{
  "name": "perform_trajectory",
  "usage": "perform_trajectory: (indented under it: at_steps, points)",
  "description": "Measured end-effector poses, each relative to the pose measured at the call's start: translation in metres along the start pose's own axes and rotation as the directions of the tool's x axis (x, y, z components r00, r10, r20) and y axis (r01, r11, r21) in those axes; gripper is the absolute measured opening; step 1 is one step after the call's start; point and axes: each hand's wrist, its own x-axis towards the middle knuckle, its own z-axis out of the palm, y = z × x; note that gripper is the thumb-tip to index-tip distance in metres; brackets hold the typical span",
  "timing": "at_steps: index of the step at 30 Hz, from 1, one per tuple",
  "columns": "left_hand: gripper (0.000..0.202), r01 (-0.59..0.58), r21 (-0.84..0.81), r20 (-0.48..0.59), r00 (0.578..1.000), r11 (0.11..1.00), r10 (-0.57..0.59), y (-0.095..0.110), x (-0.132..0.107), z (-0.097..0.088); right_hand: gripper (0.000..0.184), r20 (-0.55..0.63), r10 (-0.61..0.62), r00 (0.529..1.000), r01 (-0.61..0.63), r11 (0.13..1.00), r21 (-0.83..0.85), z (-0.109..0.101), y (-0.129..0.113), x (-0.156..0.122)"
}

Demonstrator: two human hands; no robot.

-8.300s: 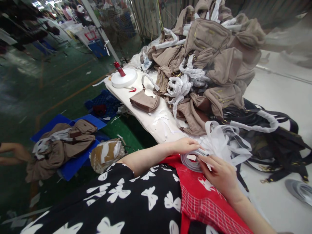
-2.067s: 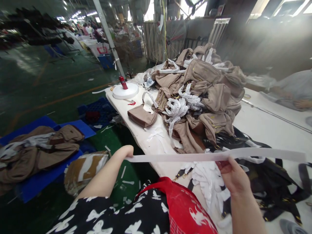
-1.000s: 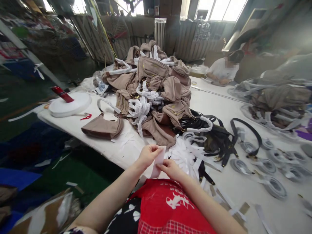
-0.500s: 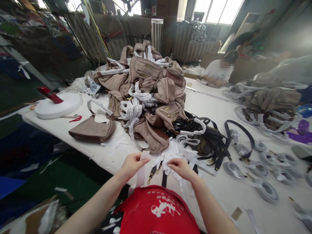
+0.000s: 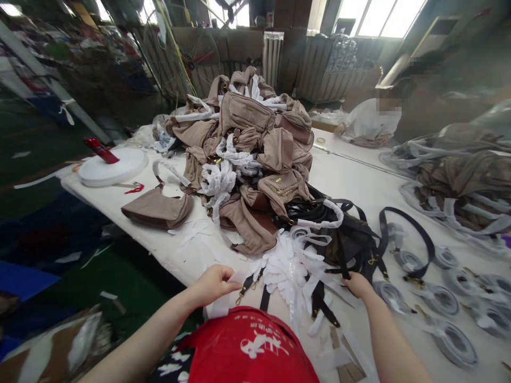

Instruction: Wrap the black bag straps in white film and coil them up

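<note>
My left hand [image 5: 215, 283] is closed in a pinch on a pale white strip [image 5: 219, 307] that hangs toward the red apron. Over to the right, my right hand [image 5: 358, 284] grips a black strap [image 5: 343, 258] at the edge of a dark heap of straps. Between the hands lie a pile of white cut pieces [image 5: 285, 260] and short dark straps with gold clips [image 5: 248, 283]. A brown bag [image 5: 255, 231] slumps just beyond them.
A tall heap of brown bags [image 5: 247, 111] fills the table's middle. Coiled grey straps [image 5: 449, 340] lie at the right. A white roll [image 5: 114, 169] with a red tool on it stands at the left. Across the table sits a person in white [image 5: 371, 122].
My right hand has moved right, from the white pieces to the black strap, and closed on it. My left hand still holds the strip, slightly lower. The view has shifted a little.
</note>
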Motion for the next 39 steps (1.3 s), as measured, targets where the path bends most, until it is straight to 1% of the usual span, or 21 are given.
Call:
perform_trajectory:
  at_steps: [2,5,8,9,11,13,15,17,19,22,23,25,27,29,30,31,33,34,35,37,39]
  points:
    - [0.039,-0.007,0.001,0.014,1.000,1.000,0.007,0.002,0.001,-0.003,0.025,0.056,-0.076,0.996,0.064,0.979,0.193,-0.003,-0.009,-0.013]
    - [0.040,-0.029,-0.026,0.046,0.998,0.999,0.030,0.007,0.003,-0.006,0.041,-0.008,-0.142,0.990,0.129,0.867,0.482,-0.030,-0.032,-0.038]
    - [0.044,-0.078,-0.117,0.146,0.985,0.990,0.095,0.018,0.004,-0.004,0.043,-0.131,-0.175,0.976,0.216,0.676,0.705,-0.068,-0.076,-0.074]
    - [0.045,-0.104,-0.144,0.181,0.975,0.984,0.129,0.024,0.004,-0.003,0.042,-0.159,-0.198,0.967,0.245,0.564,0.789,-0.077,-0.096,-0.088]
    - [0.044,-0.209,-0.161,0.218,0.946,0.964,0.242,0.037,0.002,-0.002,0.052,-0.222,-0.260,0.940,0.319,0.435,0.842,-0.087,-0.139,-0.119]
    - [0.035,-0.379,-0.149,0.218,0.888,0.913,0.404,0.052,-0.002,-0.003,0.054,-0.205,-0.324,0.924,0.327,0.386,0.863,-0.082,-0.183,-0.149]
    - [0.026,-0.526,-0.151,0.243,0.801,0.837,0.548,0.066,-0.008,-0.005,0.050,-0.158,-0.390,0.907,0.306,0.353,0.884,-0.068,-0.220,-0.171]
    - [0.025,-0.567,-0.193,0.315,0.737,0.801,0.598,0.072,-0.014,-0.006,0.046,-0.114,-0.433,0.894,0.268,0.314,0.911,-0.052,-0.246,-0.183]
    - [0.032,-0.511,-0.234,0.410,0.719,0.827,0.560,0.070,-0.017,-0.004,0.040,-0.089,-0.426,0.900,0.216,0.261,0.941,-0.038,-0.261,-0.184]
    - [0.046,-0.369,-0.233,0.487,0.756,0.900,0.437,0.052,-0.018,0.001,0.034,-0.105,-0.362,0.926,0.176,0.171,0.969,-0.018,-0.268,-0.179]
    - [0.049,-0.347,-0.224,0.475,0.777,0.911,0.413,0.046,-0.018,0.002,0.035,-0.122,-0.354,0.927,0.195,0.177,0.965,-0.008,-0.268,-0.180]
    - [0.052,-0.374,-0.215,0.401,0.809,0.902,0.431,0.034,-0.018,0.001,0.040,-0.082,-0.457,0.886,0.257,0.336,0.906,0.016,-0.265,-0.186]
    - [0.052,-0.445,-0.222,0.328,0.804,0.867,0.497,0.026,-0.019,-0.003,0.039,0.096,-0.622,0.777,0.355,0.558,0.750,0.044,-0.257,-0.196]
    - [0.049,-0.492,-0.232,0.293,0.787,0.839,0.543,0.020,-0.021,-0.010,0.037,0.293,-0.686,0.666,0.424,0.672,0.607,0.063,-0.245,-0.204]
    - [0.046,-0.497,-0.217,0.283,0.792,0.840,0.541,0.017,-0.022,-0.013,0.037,0.327,-0.676,0.661,0.421,0.694,0.584,0.068,-0.239,-0.205]
    - [0.044,-0.493,-0.190,0.275,0.804,0.849,0.528,0.015,-0.024,-0.016,0.038,0.315,-0.651,0.691,0.393,0.703,0.593,0.070,-0.233,-0.205]
    - [0.041,-0.451,-0.157,0.262,0.839,0.879,0.477,0.009,-0.026,-0.020,0.040,0.221,-0.563,0.796,0.320,0.702,0.636,0.066,-0.224,-0.200]
    - [0.040,-0.419,-0.168,0.261,0.854,0.892,0.450,0.007,-0.026,-0.021,0.040,0.166,-0.524,0.835,0.306,0.694,0.651,0.063,-0.222,-0.198]
    - [0.040,-0.388,-0.193,0.258,0.866,0.901,0.428,0.005,-0.027,-0.021,0.040,0.129,-0.510,0.850,0.316,0.691,0.650,0.060,-0.222,-0.196]
    - [0.041,-0.353,-0.233,0.250,0.879,0.906,0.406,0.004,-0.027,-0.020,0.040,0.134,-0.568,0.812,0.399,0.707,0.583,0.058,-0.224,-0.197]
    - [0.041,-0.367,-0.214,0.230,0.882,0.905,0.412,0.004,-0.027,-0.018,0.040,0.193,-0.656,0.729,0.511,0.711,0.483,0.059,-0.227,-0.203]
